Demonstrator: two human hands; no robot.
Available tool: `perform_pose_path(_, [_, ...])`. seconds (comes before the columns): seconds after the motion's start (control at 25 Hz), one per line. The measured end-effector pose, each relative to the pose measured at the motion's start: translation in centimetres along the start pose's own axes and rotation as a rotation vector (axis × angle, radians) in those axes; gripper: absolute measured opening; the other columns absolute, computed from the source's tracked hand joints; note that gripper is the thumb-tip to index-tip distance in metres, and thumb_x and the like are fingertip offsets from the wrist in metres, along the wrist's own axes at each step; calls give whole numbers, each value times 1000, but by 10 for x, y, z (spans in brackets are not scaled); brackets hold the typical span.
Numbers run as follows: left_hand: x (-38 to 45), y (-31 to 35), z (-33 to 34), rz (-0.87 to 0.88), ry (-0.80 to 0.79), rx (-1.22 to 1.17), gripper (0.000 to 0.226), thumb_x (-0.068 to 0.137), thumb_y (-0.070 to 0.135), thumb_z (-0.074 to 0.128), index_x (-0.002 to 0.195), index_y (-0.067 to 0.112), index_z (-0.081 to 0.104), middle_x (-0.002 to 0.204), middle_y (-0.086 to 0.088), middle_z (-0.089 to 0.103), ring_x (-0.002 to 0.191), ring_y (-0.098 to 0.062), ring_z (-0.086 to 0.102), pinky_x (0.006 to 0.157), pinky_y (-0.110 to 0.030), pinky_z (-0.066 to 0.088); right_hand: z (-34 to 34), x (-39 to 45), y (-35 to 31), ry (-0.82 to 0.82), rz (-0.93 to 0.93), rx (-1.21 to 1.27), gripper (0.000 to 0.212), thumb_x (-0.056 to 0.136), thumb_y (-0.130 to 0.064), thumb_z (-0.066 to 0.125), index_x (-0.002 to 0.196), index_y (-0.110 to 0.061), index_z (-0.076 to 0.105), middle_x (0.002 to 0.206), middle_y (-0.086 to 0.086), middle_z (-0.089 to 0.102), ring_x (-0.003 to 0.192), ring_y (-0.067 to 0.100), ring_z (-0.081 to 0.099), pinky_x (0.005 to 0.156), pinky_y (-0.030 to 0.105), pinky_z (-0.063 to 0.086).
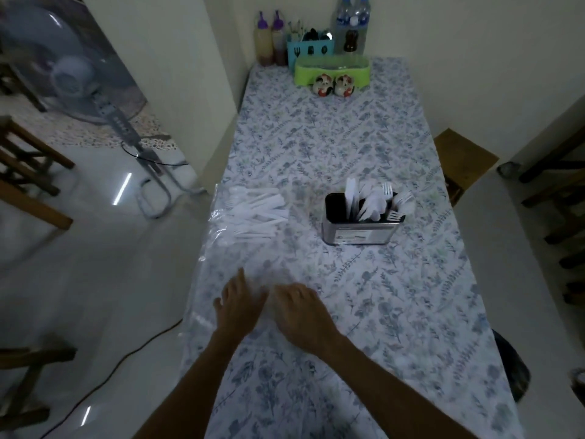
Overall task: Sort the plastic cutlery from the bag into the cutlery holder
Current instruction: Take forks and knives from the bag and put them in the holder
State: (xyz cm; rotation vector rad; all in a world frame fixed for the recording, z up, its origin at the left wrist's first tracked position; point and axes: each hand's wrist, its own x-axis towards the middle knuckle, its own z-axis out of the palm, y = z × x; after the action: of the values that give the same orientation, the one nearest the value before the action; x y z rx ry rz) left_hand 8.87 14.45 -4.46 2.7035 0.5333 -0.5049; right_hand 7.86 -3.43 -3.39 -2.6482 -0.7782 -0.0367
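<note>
Both hands, left (235,307) & right (297,315), rested on the bag (221,267), grip unclear; holder (361,229) partly filled, cutlery (256,213) pile left.

No legible text; label on cutlery holder (361,229) too blurred.

I see both forearms reaching forward and converging, bare to the elbow. My left hand (235,307) lies palm down, fingers fairly straight and spread, the index pointing ahead. My right hand (299,312) sits just beside it, knuckles up, fingers curled downward; what they grip I cannot tell
</note>
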Motion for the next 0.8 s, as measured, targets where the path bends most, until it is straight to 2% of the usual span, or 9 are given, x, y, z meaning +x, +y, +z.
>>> perform_pose_path(0.12, [-42, -26, 13, 87, 10, 146, 91, 93, 74, 30, 162, 19, 10, 158, -7, 40, 144, -27, 39, 116, -56, 23, 27, -39, -9, -183, 43, -43, 37, 87, -33, 58, 117, -12, 64, 101, 8, 69, 94, 31, 66, 84, 45, 56])
perform_pose_path(0.2, [-63, -23, 18, 128, 40, 217, 85, 97, 69, 33, 162, 18, 11, 151, -5, 50, 142, -22, 43, 119, -56, 16, 22, -54, 4, -210, 70, -124, 27, 87, -28, 64, 109, -12, 66, 100, 9, 70, 95, 31, 67, 88, 47, 56])
perform_pose_path(0.28, [-88, -4, 22, 199, 25, 286, 81, 100, 63, 34, 161, 16, 11, 143, -3, 58, 140, -18, 46, 122, -55, 10, 4, -64, 24, -279, 149, -206, 30, 82, -26, 71, 106, -9, 68, 98, 12, 73, 94, 34, 69, 87, 48, 56])
perform_pose_path(0.4, [-129, 38, 52, 401, -62, 307, 78, 102, 58, 34, 161, 15, 10, 141, -3, 60, 139, -19, 46, 124, -55, 2, -20, -79, 57, -392, 358, -297, 38, 78, -31, 74, 106, -6, 70, 96, 15, 75, 95, 40, 69, 88, 52, 56])
perform_pose_path(0.48, [-156, 59, 84, 525, -112, 291, 77, 99, 58, 40, 160, 16, 19, 140, -4, 61, 134, -20, 51, 123, -57, 6, -28, -89, 71, -431, 438, -303, 44, 84, -32, 68, 118, -4, 66, 112, 19, 71, 108, 44, 64, 95, 56, 51])
perform_pose_path(0.6, [-192, 82, 121, 705, -118, 302, 79, 78, 61, 66, 141, 16, 54, 121, 1, 73, 103, -15, 70, 107, -58, 40, -33, -109, 82, -430, 488, -241, 53, 97, -34, 51, 143, -8, 44, 147, 15, 48, 136, 42, 43, 111, 54, 34])
perform_pose_path(0.64, [-200, 88, 127, 734, -135, 301, 78, 75, 60, 70, 138, 16, 57, 124, 0, 72, 102, -17, 71, 105, -59, 43, -33, -115, 85, -433, 500, -211, 55, 98, -33, 50, 147, -10, 38, 154, 11, 41, 141, 40, 36, 113, 52, 32])
perform_pose_path(0.72, [-202, 94, 135, 749, -156, 289, 76, 79, 54, 70, 142, 14, 52, 136, -5, 65, 112, -23, 67, 109, -61, 37, -32, -124, 92, -436, 512, -148, 61, 97, -31, 53, 151, -14, 30, 162, 5, 28, 148, 35, 24, 115, 50, 29])
perform_pose_path(0.8, [-197, 97, 132, 757, -123, 306, 75, 82, 50, 68, 144, 13, 48, 139, -7, 63, 118, -25, 65, 110, -61, 36, -30, -129, 96, -439, 512, -118, 67, 96, -32, 55, 154, -15, 25, 165, 5, 20, 151, 32, 16, 118, 49, 26])
